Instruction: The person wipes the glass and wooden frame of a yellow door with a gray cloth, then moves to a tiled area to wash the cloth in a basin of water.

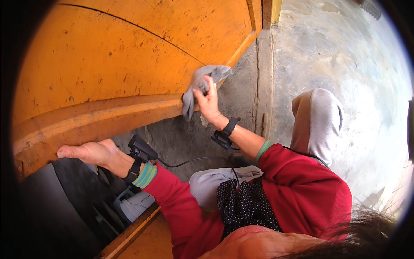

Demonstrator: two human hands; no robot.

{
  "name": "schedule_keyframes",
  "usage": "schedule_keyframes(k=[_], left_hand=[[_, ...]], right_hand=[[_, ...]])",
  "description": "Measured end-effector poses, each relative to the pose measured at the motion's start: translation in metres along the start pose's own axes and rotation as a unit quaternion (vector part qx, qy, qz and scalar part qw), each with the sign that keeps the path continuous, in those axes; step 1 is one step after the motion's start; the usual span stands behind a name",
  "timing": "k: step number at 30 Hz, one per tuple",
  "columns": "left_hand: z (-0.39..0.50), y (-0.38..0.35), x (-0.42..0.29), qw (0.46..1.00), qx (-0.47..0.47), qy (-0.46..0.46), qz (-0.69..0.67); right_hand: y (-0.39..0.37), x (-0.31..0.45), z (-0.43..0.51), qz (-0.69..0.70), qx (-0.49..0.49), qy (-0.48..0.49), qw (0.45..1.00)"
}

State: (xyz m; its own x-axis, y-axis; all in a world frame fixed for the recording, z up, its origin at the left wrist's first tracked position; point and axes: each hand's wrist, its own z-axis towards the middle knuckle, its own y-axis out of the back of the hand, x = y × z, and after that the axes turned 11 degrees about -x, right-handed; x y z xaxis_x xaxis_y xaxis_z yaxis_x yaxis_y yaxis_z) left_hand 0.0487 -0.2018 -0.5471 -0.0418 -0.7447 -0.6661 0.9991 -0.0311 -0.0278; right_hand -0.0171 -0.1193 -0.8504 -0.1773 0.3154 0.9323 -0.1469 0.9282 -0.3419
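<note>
A grey cloth point(195, 85) is bunched in my right hand point(209, 103), pressed to the lower corner of an orange wooden door point(123, 61). It drapes over the door's raised edge strip, and part of it hangs down past my fingers. My left hand point(92, 154) grips the door's near edge farther left. Its thumb points left along the edge, while the other fingers are mostly hidden behind the wood. Dark specks and chips mark the door's face, and a long dark seam crosses it.
Concrete floor point(310, 58) spreads to the right, with a raised threshold strip point(266, 81) by the door. A pale container point(137, 204) with printing stands in the shadow lower left, beside another orange wooden panel point(145, 241). Black cables point(194, 159) run from my wrist devices.
</note>
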Motion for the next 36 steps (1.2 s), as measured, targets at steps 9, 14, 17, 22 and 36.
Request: schedule_keyframes(k=[9,14,17,22,36], left_hand=[[0.005,0.005,0.008,0.997,0.020,-0.060,0.034],[0.004,0.008,0.009,0.998,0.010,0.048,-0.038],[0.003,0.011,0.012,0.991,0.010,0.090,-0.097],[0.003,0.018,0.012,0.985,0.013,0.118,-0.127],[0.000,0.021,0.010,0.970,0.025,0.169,-0.171]], right_hand=[[0.019,-0.071,0.021,0.107,-0.098,-0.219,0.965],[0.001,0.021,-0.009,0.107,0.036,-0.072,0.991],[-0.029,0.095,-0.019,0.097,0.065,0.120,0.986],[-0.081,0.196,-0.005,0.079,0.063,0.440,0.892],[-0.012,0.031,-0.010,-0.098,0.162,0.427,0.884]])
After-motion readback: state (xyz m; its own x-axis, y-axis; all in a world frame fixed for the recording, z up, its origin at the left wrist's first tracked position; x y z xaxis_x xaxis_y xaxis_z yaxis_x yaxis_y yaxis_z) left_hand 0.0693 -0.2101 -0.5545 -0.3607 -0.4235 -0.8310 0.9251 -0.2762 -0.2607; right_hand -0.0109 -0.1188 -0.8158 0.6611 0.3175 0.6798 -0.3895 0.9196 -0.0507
